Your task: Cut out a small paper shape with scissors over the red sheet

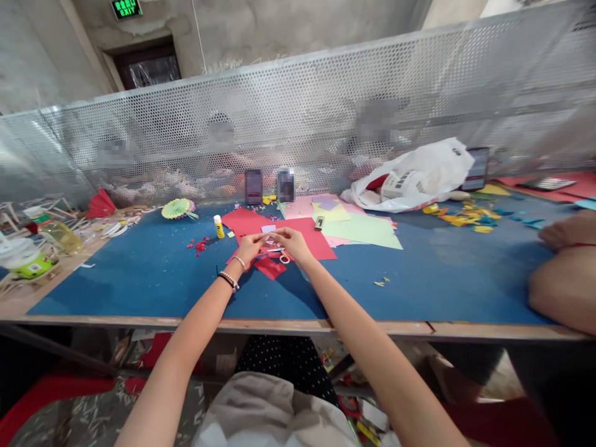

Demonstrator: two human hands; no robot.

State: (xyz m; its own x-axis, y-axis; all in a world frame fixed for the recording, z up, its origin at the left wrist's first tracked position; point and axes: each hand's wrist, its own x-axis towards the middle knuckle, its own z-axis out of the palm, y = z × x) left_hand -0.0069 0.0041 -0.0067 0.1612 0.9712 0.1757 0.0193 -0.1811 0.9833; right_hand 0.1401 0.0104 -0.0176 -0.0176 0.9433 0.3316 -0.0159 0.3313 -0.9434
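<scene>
My left hand [250, 246] and my right hand [291, 242] meet over a red paper sheet [310, 239] on the blue table mat [162, 279]. Both pinch a small pale piece of paper [269, 229] between their fingertips. Small scissors [282, 255] lie just under my right hand. A folded red scrap [270, 267] lies close to my left wrist, which wears bracelets. A glue stick [218, 226] with a yellow body stands to the left of the red sheet.
Pink, yellow and green paper sheets [361, 230] lie right of the red one. A white plastic bag [412, 177], two phones [254, 186] against the perforated metal screen, a paper fan [177, 208], colored scraps [465, 217], another person's arm [565, 285] at right.
</scene>
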